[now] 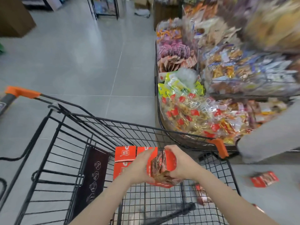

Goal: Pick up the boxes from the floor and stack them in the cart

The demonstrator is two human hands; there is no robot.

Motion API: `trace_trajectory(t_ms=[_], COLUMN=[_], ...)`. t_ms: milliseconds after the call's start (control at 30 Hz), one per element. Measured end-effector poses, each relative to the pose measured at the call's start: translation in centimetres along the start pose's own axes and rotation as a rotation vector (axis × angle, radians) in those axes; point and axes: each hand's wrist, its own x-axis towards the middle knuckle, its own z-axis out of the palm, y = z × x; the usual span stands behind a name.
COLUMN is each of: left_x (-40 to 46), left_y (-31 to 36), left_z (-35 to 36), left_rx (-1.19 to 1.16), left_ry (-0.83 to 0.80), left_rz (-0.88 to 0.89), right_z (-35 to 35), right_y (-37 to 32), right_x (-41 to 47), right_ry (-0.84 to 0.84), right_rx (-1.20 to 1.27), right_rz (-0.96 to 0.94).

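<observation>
Both my hands hold one red box with a food picture on its face, tilted on edge inside the black wire cart. My left hand presses its left side with fingers stretched along it. My right hand grips its right side and top. Behind it, several red boxes are stacked against the cart's far end. Another red box lies on the floor to the right of the cart, and one more shows through the cart's mesh.
A wire display bin full of bagged snacks stands right beside the cart's far right corner. A person's grey sleeve reaches in at the right. The cart handle is orange at far left. Grey tiled floor spreads ahead.
</observation>
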Motion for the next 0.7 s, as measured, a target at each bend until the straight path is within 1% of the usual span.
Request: trace_trajectory(t_ms=[67, 133, 167, 367, 433, 500, 567, 633, 700], left_x=[0.8, 1.3, 1.4, 0.2, -0.3, -0.8, -1.4, -2.0, -2.5], left_y=[0.7, 0.7, 0.3, -3.3, -4.8, -7.2, -10.6, -13.4, -15.4], left_z=[1.1, 2.0, 2.5, 4.6, 4.3, 3.7, 3.6, 3.9, 4.7], left_rx=[-0.015, -0.042, -0.051, -0.162, -0.091, 0.027, 0.146, 0.247, 0.291], left_ry=[-0.017, 0.003, 0.006, 0.013, 0.012, 0.025, 0.009, -0.05, -0.094], left_rz=[0.028, 0.019, 0.012, -0.041, -0.07, -0.166, -0.272, -0.312, -0.313], right_z=[0.1, 0.4, 0.7, 2.5, 3.9, 5.9, 8.4, 10.8, 13.0], right_y=[-0.1, 0.0, 0.2, 3.1, 2.9, 3.0, 3.6, 4.3, 4.4], right_x=[-0.4, -0.8, -1.0, -0.3, 0.9, 2.8, 4.7, 6.4, 8.0], right_ry=[0.03, 0.058, 0.045, -0.107, -0.143, -0.141, -0.132, -0.12, -0.087], right_rx=[0.039, 0.062, 0.052, -0.259, -0.353, -0.47, -0.559, -0.579, -0.615], right_rz=[-0.014, -0.034, -0.036, 0.005, -0.026, -0.089, -0.113, -0.143, -0.141])
